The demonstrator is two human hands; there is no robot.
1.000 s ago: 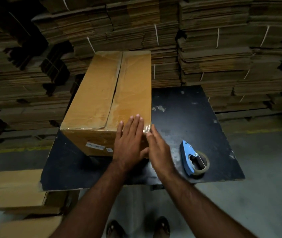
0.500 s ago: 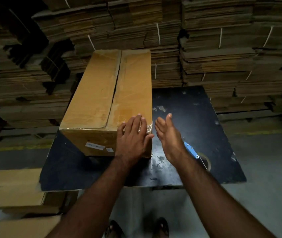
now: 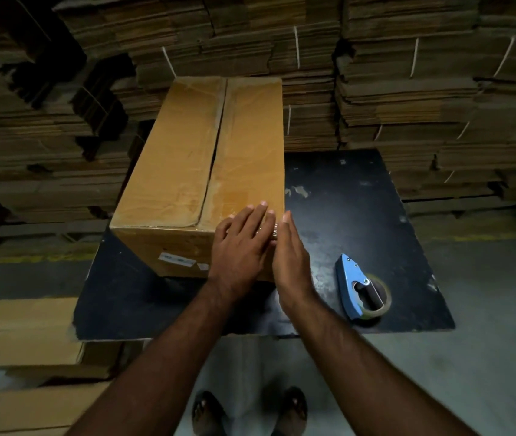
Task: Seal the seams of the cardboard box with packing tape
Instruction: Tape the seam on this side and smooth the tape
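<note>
Cardboard box point(image 3: 184, 171) (rectangular, glossy taped top)

Black table point(image 3: 360, 196); bundled flat cardboard stacks point(image 3: 407, 89) behind; flattened boxes point(image 3: 20, 335) lower left.

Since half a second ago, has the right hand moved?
Yes. The right hand came back left, against the cardboard box corner, uncovering the tape dispenser.

The black tabletop point(image 3: 360, 209) carries the cardboard box point(image 3: 187, 158) at left and a blue tape dispenser point(image 3: 357, 291) at right.
</note>
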